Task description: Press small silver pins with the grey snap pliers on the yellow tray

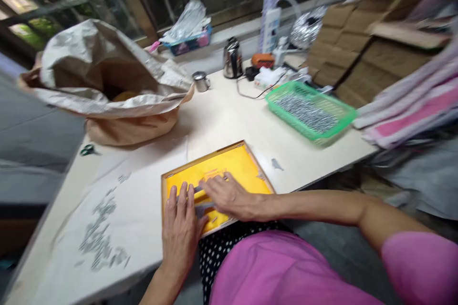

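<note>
A shallow wooden-rimmed tray with a yellow bottom lies at the table's front edge. My left hand rests flat over its left side, fingers stretched out and slightly apart. My right hand is inside the tray, fingers bent down over a grey piece whose kind I cannot make out. Parts of that piece show between both hands; the rest is hidden. Small metal bits lie in the tray's right corner, and a small pin-like piece is near my left thumb.
Scattered small metal pieces lie at left on the white table. Behind stand a large open paper sack, a metal cup and a kettle. A green basket full of metal pieces is at right, near cardboard. Scissors lie far left.
</note>
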Demonstrator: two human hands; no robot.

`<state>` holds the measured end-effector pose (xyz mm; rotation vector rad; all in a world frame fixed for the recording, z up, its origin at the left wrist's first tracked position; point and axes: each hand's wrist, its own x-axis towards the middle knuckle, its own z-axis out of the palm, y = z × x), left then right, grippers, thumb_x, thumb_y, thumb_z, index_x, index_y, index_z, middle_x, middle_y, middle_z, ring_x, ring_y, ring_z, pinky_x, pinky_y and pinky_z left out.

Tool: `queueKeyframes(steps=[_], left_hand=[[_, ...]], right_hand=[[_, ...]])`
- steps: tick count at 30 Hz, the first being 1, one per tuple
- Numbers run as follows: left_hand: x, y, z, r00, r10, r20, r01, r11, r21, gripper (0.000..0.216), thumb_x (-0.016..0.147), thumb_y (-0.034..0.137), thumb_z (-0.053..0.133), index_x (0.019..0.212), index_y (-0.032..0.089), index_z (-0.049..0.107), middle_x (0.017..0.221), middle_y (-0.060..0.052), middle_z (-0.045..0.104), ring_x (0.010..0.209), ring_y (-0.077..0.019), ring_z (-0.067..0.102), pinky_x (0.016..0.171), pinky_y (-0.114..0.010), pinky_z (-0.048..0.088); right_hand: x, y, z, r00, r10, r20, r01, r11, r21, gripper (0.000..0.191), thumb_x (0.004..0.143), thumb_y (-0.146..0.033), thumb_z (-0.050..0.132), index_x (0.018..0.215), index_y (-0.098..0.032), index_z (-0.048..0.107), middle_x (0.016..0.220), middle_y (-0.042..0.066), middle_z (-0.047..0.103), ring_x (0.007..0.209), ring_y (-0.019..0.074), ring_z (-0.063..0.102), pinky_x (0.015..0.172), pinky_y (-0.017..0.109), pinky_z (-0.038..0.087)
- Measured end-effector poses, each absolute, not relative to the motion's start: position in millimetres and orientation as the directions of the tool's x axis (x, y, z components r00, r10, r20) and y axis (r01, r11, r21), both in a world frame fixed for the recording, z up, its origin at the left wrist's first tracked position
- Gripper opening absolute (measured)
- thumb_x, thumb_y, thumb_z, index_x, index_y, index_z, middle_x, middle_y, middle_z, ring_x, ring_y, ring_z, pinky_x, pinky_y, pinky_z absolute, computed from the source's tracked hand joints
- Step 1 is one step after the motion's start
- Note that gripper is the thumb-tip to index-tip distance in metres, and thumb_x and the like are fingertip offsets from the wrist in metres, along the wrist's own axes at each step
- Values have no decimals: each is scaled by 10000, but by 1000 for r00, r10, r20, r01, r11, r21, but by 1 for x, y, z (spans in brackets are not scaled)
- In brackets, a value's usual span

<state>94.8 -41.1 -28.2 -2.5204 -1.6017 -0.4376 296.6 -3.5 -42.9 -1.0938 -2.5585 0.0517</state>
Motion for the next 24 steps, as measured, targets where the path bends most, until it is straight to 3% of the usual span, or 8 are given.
queueKeyframes(steps=[3,5,7,11,13,15,20,24], left_hand=[[92,-16,-47,537,759,369,826,-562,-45,628,959,350,431,1521,102,301,1379,-240,563,1277,-386,531,1064,-542,422],[87,-2,-56,562,736,377,812,-578,-81,617,954,361,424,1508,111,320,1303,-233,615,1176,-373,599,1015,-525,462],[81,7,-61,564,738,372,815,-571,-103,584,948,401,433,1464,129,394,1252,-221,649,1124,-365,629,985,-513,484],[76,14,-69,528,779,338,841,-536,-79,497,958,455,396,1298,135,569,1176,-189,704,1064,-330,671,913,-455,538],[76,17,-74,509,808,296,853,-520,-46,454,968,451,378,1210,161,631,1115,-140,737,1018,-290,697,855,-397,567],[73,21,-80,515,812,274,847,-531,-18,438,974,454,373,1154,180,663,1073,-103,755,984,-262,712,823,-361,582],[67,30,-81,574,712,405,772,-635,22,450,974,494,427,1252,192,609,1144,-111,734,1009,-264,710,864,-385,587],[88,15,-52,641,615,460,695,-719,-7,282,1000,295,449,1176,173,632,1336,-166,634,1240,-274,609,1013,-434,531]], right_hand=[[292,6,-40,-663,662,350,668,734,-122,611,965,-475,506,1425,-91,385,1290,191,596,1118,303,531,877,464,415],[291,10,-40,-608,711,353,738,670,-79,700,918,-600,536,1381,-83,441,1283,208,589,1112,315,519,885,472,410],[292,14,-40,-599,723,343,764,644,-24,648,911,-619,538,1281,-86,531,1200,193,623,1057,310,526,865,472,409],[292,25,-41,-741,596,309,637,769,46,233,988,-292,504,1003,-103,639,926,99,665,899,237,564,750,383,392],[291,30,-42,-785,565,255,594,803,47,169,960,-134,486,894,-116,640,819,64,663,802,199,570,702,351,369],[289,34,-44,-795,570,208,589,807,38,187,954,-115,479,845,-130,630,773,50,667,740,182,566,691,343,361],[295,43,-44,-756,629,182,635,772,-29,381,1008,-470,449,993,-131,623,883,65,690,811,200,589,735,358,385],[311,33,-26,-693,694,197,679,719,-145,609,928,-671,457,1129,-114,600,998,116,685,887,246,590,839,426,388]])
